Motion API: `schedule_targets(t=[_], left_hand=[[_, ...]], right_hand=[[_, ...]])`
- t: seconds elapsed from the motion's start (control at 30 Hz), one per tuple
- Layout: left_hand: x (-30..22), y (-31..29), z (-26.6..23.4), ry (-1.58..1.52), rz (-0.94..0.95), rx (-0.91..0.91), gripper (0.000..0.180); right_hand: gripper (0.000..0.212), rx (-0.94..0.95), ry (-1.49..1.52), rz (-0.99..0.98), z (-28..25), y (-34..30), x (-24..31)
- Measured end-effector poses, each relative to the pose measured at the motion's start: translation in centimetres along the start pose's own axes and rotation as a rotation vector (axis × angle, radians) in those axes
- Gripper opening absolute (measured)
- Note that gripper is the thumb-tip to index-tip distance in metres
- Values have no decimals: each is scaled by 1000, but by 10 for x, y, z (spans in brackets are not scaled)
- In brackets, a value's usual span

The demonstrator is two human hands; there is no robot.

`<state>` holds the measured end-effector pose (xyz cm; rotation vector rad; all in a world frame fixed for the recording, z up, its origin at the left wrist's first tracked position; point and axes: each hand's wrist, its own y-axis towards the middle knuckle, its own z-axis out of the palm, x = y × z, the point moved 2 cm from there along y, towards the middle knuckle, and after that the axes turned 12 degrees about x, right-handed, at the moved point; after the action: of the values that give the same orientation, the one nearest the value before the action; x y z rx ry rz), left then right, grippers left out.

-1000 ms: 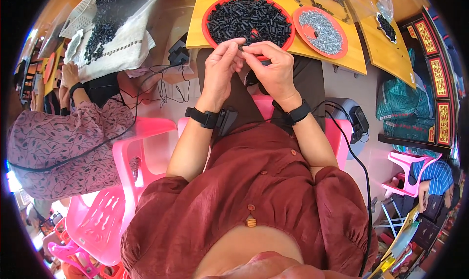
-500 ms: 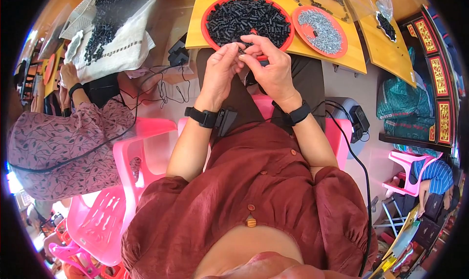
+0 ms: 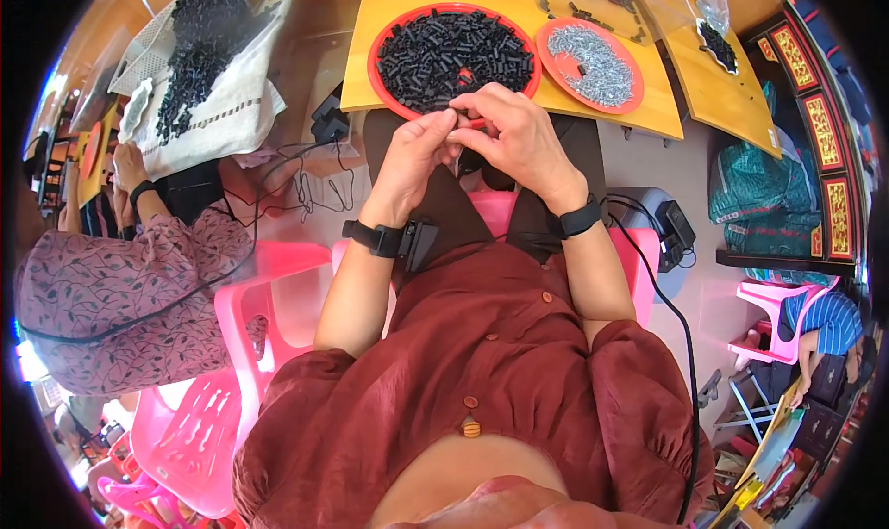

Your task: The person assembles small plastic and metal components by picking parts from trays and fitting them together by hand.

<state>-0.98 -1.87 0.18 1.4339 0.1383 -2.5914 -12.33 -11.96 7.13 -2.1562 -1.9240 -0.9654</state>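
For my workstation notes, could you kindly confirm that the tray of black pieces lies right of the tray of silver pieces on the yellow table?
Not right: the head view shows the tray of black pieces left of the tray of silver pieces.

The small black pieces (image 3: pixel 454 55) look like matt plastic, the slim silvery pieces (image 3: pixel 600 59) like shiny metal, the red tray (image 3: pixel 374 64) like glossy plastic. The tabletop (image 3: pixel 661 114) shows smooth wood, the pink chair (image 3: pixel 190 436) glossy plastic, the maroon garment (image 3: pixel 417 344) creased cloth.
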Motion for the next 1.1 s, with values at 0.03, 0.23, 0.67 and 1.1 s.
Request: schedule_targets(t=[0.03, 0.23, 0.67, 1.1], left_hand=[[-1, -1, 2, -33, -3, 1, 25], [0, -1, -2, 21, -65, 57, 23], [1, -4, 11, 72, -324, 217, 24], [-10, -4, 16, 64, -329, 336, 21]], right_hand=[[27, -1, 1, -13, 1, 0, -3], [27, 88, -133, -79, -7, 0, -5], [29, 256, -57, 19, -11, -21, -5], [24, 220, -143, 15, -17, -24, 11]])
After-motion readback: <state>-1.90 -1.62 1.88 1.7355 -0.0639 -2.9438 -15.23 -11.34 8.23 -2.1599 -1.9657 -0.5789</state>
